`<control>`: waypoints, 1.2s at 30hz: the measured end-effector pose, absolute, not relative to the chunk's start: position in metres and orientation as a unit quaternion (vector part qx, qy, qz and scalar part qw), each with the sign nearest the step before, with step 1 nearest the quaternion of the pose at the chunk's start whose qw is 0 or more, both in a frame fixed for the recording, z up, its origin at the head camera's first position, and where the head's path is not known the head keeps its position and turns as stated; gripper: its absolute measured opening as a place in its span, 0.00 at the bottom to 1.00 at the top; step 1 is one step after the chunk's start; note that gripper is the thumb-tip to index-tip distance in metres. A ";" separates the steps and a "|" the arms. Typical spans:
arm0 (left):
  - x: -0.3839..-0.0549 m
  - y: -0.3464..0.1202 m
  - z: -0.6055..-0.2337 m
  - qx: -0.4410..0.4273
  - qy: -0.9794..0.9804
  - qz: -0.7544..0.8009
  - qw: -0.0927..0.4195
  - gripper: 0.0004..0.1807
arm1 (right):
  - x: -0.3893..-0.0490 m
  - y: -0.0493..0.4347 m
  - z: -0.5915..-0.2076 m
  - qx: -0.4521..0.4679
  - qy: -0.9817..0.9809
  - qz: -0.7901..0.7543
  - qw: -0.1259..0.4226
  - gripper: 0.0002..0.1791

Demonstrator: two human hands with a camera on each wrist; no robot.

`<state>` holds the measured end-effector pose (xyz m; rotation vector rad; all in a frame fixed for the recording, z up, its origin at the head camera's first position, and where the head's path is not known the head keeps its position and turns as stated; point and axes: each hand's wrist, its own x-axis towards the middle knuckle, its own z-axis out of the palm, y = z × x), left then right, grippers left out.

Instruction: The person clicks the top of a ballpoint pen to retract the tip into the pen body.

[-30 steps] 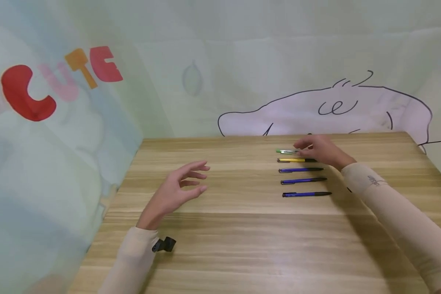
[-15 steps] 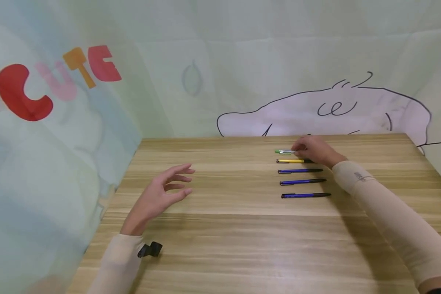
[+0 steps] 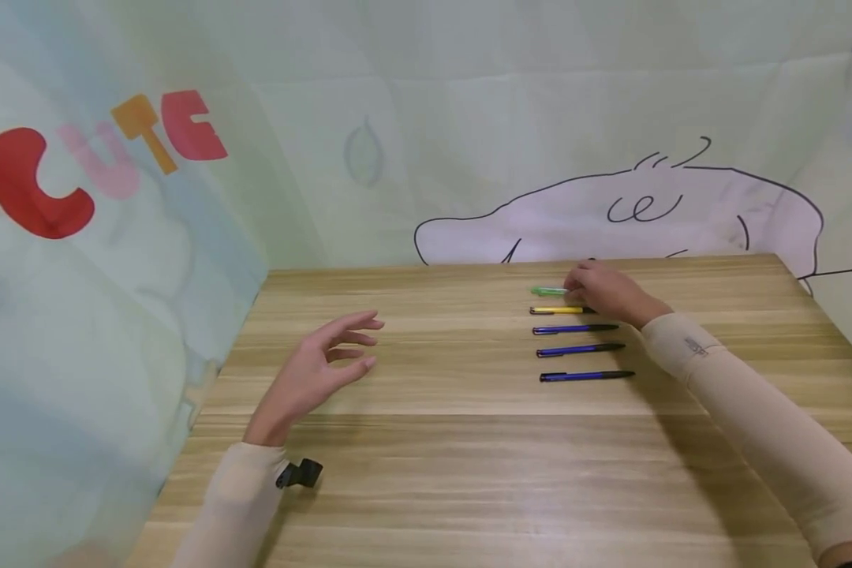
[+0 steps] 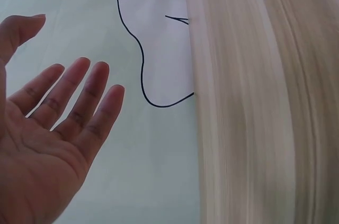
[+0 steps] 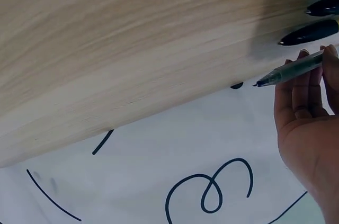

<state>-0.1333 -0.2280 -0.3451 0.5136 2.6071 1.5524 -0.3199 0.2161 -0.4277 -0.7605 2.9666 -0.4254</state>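
At the far end of a row of pens, my right hand (image 3: 607, 292) pinches a green pen (image 3: 550, 291) between thumb and fingers. The right wrist view shows its clear barrel (image 5: 299, 67) and bare writing tip, pointing left. Just nearer lies a yellow pen (image 3: 557, 311) with a black grip, partly hidden by the hand. Three blue pens follow toward me: one (image 3: 575, 329), a second (image 3: 580, 349) and the nearest (image 3: 586, 376). My left hand (image 3: 319, 367) hovers over the table's left half, fingers spread and loosely bent, holding nothing; its bare palm (image 4: 47, 166) shows in the left wrist view.
The wooden table (image 3: 426, 473) runs back to a printed cloth wall (image 3: 312, 173), which also closes off the left side. A small black clip-like piece (image 3: 300, 473) sits by the left sleeve cuff.
My right thumb and fingers have closed on the green pen, which has turned slightly in the grip. The left hand has shifted left and drawn back a little. The other pens lie as before.
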 end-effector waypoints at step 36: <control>-0.170 -0.147 -0.344 0.255 0.803 0.537 0.045 0.30 | -0.192 0.243 -0.370 -0.280 0.944 -0.176 -0.018 0.08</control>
